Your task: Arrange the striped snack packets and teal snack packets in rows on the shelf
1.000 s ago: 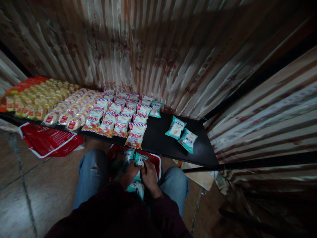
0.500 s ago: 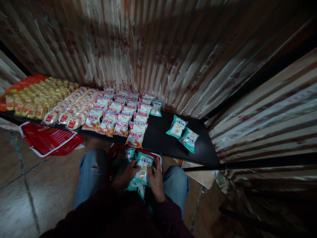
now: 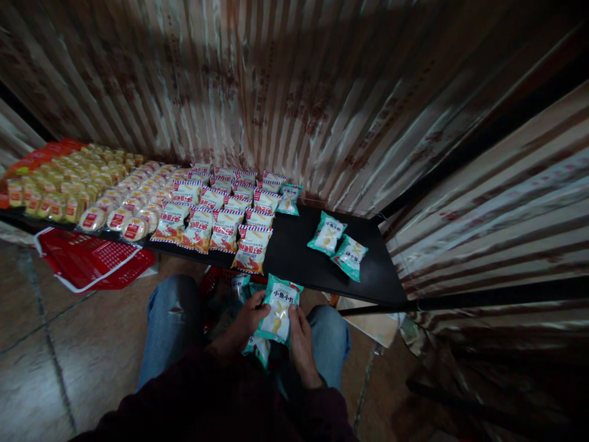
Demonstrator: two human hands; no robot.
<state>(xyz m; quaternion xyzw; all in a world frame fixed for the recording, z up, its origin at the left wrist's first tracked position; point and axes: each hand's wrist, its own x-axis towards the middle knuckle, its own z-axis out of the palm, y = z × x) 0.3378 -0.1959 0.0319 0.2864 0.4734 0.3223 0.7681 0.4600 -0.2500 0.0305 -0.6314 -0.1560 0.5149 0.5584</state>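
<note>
A green and white snack bag is held between my two hands, its printed front facing up. My left hand grips its left edge, and my right hand closes on the right edge. Beneath it, more green bags lie in a red basket between my knees, partly hidden by my arms. On the black shelf ahead, two green bags rest to the right. Another green bag leans at the back beside the rows of red and white shrimp snack bags.
Packs of round crackers and yellow packaged snacks fill the shelf's left part. A second red basket with a white handle sits on the floor at left. Striped sheeting hangs behind, and a dark frame bar runs at right.
Both hands have lifted the green snack bag up from the basket and slightly to the right, toward the shelf's front edge. The shelf goods are unchanged.
</note>
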